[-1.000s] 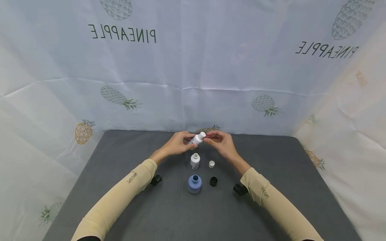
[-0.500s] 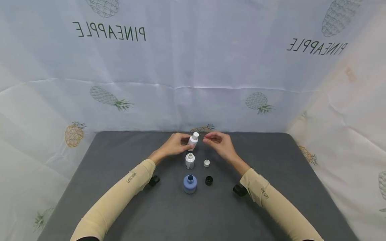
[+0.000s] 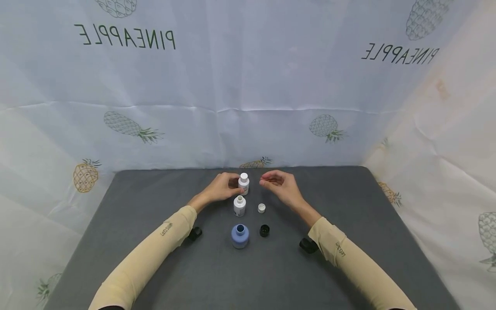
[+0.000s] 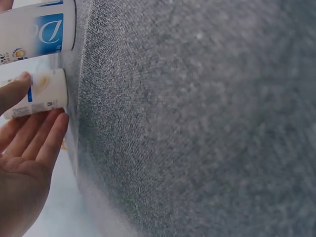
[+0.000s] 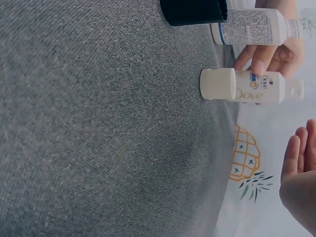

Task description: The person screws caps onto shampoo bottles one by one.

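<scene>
My left hand (image 3: pixel 222 186) pinches a small white Dove bottle (image 3: pixel 243 186) with its white cap on. The bottle stands upright at the back of the dark table; in the left wrist view the thumb is on one side of this bottle (image 4: pixel 47 91) and the fingers are on the other. To its right, my right hand (image 3: pixel 284 188) hovers with loosely bent fingers and nothing visible in it. In front stands a white bottle without a cap (image 3: pixel 240 207), then an uncapped blue bottle (image 3: pixel 240 238). A white cap (image 3: pixel 261 208) and a black cap (image 3: pixel 265 230) lie to their right.
The grey table (image 3: pixel 310 280) ends at a hanging pineapple-print cloth (image 3: pixel 271 77) behind and at the sides. Black wrist devices sit under both forearms, one at the left (image 3: pixel 195 233) and one at the right (image 3: pixel 308 245).
My left hand has brought the capped bottle from a tilted, raised position down to upright on the table, away from the right hand. The right hand stays almost in place. The head view has shifted.
</scene>
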`<state>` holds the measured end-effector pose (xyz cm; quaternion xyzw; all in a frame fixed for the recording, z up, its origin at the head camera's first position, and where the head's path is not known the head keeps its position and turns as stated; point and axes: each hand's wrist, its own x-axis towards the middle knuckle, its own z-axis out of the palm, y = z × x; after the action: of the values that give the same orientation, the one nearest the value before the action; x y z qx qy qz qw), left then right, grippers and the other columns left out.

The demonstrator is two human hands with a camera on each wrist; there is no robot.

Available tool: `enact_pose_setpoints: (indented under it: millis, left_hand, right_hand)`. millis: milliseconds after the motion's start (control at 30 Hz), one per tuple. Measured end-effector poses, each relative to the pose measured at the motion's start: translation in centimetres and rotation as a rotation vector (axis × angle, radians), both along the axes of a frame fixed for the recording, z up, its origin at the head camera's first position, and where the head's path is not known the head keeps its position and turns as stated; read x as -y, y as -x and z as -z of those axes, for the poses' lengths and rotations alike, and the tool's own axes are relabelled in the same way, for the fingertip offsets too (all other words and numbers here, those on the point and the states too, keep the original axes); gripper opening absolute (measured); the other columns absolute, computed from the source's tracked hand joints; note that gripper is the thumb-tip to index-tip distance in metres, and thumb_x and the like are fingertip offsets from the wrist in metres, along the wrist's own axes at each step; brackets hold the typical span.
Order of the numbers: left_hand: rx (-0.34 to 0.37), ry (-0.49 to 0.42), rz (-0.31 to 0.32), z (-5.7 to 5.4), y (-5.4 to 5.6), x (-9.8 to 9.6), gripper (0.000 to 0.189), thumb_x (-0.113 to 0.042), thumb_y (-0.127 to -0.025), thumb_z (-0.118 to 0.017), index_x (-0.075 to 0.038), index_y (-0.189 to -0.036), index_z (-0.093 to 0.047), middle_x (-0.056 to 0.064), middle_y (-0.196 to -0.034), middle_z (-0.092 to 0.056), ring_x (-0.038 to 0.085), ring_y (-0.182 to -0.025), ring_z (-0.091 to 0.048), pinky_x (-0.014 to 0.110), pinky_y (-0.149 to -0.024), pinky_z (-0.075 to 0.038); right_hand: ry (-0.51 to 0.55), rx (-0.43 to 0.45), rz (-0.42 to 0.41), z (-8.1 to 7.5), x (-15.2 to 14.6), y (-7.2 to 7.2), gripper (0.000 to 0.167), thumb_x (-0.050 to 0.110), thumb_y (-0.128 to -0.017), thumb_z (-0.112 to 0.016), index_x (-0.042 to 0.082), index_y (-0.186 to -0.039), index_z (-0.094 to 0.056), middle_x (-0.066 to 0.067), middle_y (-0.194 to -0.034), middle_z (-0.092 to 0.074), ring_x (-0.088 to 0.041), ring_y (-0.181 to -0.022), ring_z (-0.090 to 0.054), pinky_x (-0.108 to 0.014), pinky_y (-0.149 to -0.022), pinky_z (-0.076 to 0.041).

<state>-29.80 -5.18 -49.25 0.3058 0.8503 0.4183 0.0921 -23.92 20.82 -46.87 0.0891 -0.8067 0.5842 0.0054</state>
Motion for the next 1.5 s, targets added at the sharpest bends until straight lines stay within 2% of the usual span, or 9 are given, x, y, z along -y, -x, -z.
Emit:
enact_pose_setpoints:
  millis: [133,267,433,667,867,1000,1133,1300,1500]
  left_hand:
    - [0.002,0.002,0.012,0.1,0.0,0.1,0.031,-0.012,-0.097,-0.083,-0.002,-0.124,-0.074,0.017,-0.121,-0.081,0.032,-0.119,-0.078,0.037,-0.1,-0.067]
    - [0.015,0.004,0.013,0.2,-0.2,0.2,0.044,-0.013,-0.097,-0.083,0.003,-0.136,-0.069,0.02,-0.127,-0.078,0.035,-0.121,-0.077,0.038,-0.101,-0.067]
    - [0.028,-0.002,0.004,0.3,-0.6,1.1,0.054,-0.011,-0.096,-0.082,0.007,-0.144,-0.063,0.025,-0.135,-0.074,0.038,-0.125,-0.074,0.04,-0.102,-0.066]
    - [0.021,0.036,0.052,0.2,-1.9,2.9,0.05,-0.005,-0.095,-0.083,0.007,-0.141,-0.065,0.025,-0.138,-0.072,0.04,-0.127,-0.073,0.039,-0.101,-0.067]
    - [0.034,0.067,0.134,0.1,-3.1,3.5,0.05,-0.007,-0.095,-0.084,0.003,-0.141,-0.067,0.022,-0.142,-0.07,0.038,-0.131,-0.071,0.039,-0.107,-0.064]
    - [0.031,0.062,0.17,-0.1,-3.7,3.5,0.052,-0.007,-0.094,-0.085,0.002,-0.142,-0.067,0.022,-0.143,-0.07,0.037,-0.132,-0.07,0.039,-0.108,-0.064]
    - [0.034,0.052,0.18,-0.1,-3.9,3.3,0.052,-0.005,-0.092,-0.087,0.002,-0.14,-0.068,0.02,-0.141,-0.072,0.035,-0.132,-0.071,0.037,-0.108,-0.063]
    - [0.02,0.055,0.198,0.1,-4.2,3.1,0.054,-0.005,-0.09,-0.089,0.004,-0.139,-0.069,0.022,-0.139,-0.073,0.035,-0.129,-0.073,0.034,-0.106,-0.064]
    - [-0.01,0.101,0.201,0.3,-4.3,3.1,0.055,-0.008,-0.09,-0.089,0.003,-0.14,-0.069,0.02,-0.138,-0.074,0.032,-0.128,-0.074,0.033,-0.106,-0.064]
  right_hand:
    - [0.005,0.005,0.002,0.1,0.0,-0.1,0.029,0.02,-0.099,-0.082,0.004,-0.122,-0.075,-0.018,-0.124,-0.078,-0.009,-0.106,-0.076,-0.021,-0.095,-0.064]
    - [0.008,0.009,-0.006,0.3,-0.1,0.0,0.028,0.019,-0.1,-0.081,0.004,-0.122,-0.075,-0.018,-0.124,-0.078,-0.006,-0.105,-0.076,-0.021,-0.095,-0.064]
    - [-0.011,0.018,-0.032,0.5,-0.4,0.1,0.031,0.018,-0.1,-0.081,0.002,-0.126,-0.074,-0.019,-0.127,-0.077,-0.01,-0.108,-0.075,-0.021,-0.097,-0.063]
    - [-0.014,0.066,-0.097,0.7,-1.1,-0.2,0.038,0.015,-0.099,-0.081,-0.002,-0.132,-0.071,-0.024,-0.133,-0.074,-0.027,-0.117,-0.075,-0.021,-0.098,-0.063]
    - [-0.04,0.111,-0.166,1.0,-1.7,-0.4,0.044,0.013,-0.1,-0.079,-0.005,-0.139,-0.068,-0.028,-0.141,-0.07,-0.039,-0.127,-0.072,-0.025,-0.101,-0.064]
    - [-0.07,0.119,-0.2,1.3,-2.0,-0.6,0.045,0.015,-0.101,-0.078,-0.005,-0.141,-0.067,-0.028,-0.142,-0.07,-0.039,-0.129,-0.071,-0.033,-0.104,-0.064]
    - [-0.091,0.129,-0.233,1.7,-2.2,-0.8,0.046,0.017,-0.102,-0.076,-0.003,-0.143,-0.066,-0.026,-0.143,-0.07,-0.038,-0.13,-0.07,-0.038,-0.106,-0.064]
    - [-0.101,0.146,-0.268,2.2,-2.2,-0.8,0.046,0.014,-0.102,-0.076,-0.004,-0.144,-0.065,-0.026,-0.142,-0.07,-0.04,-0.131,-0.069,-0.034,-0.106,-0.063]
    - [-0.084,0.139,-0.313,2.8,-2.3,-1.0,0.046,0.008,-0.1,-0.077,-0.008,-0.142,-0.065,-0.03,-0.141,-0.069,-0.045,-0.13,-0.069,-0.025,-0.102,-0.063]
